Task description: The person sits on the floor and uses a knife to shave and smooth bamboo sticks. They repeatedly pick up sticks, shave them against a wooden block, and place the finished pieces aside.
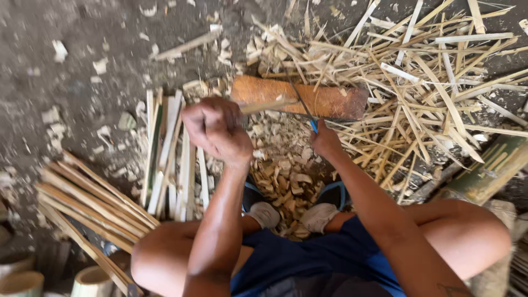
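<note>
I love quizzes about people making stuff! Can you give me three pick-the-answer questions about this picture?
1. Where is the wooden block?
A. beyond the hands
B. on the person's knee
C. inside a pot

2. What colour are the shorts?
A. red
B. blue
C. yellow

3. How is the left hand?
A. flat and open
B. closed in a fist on a bamboo strip
C. resting on the ground

Answers: A, the block lies past both hands among the splints. B, the cloth is blue. B, the fingers curl round the strip.

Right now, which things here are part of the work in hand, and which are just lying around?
In use:
left hand gripping a bamboo strip
right hand holding a knife
wooden block under them

Lying about:
stacked slats
bundle of sticks
pile of splinters
chips
</note>
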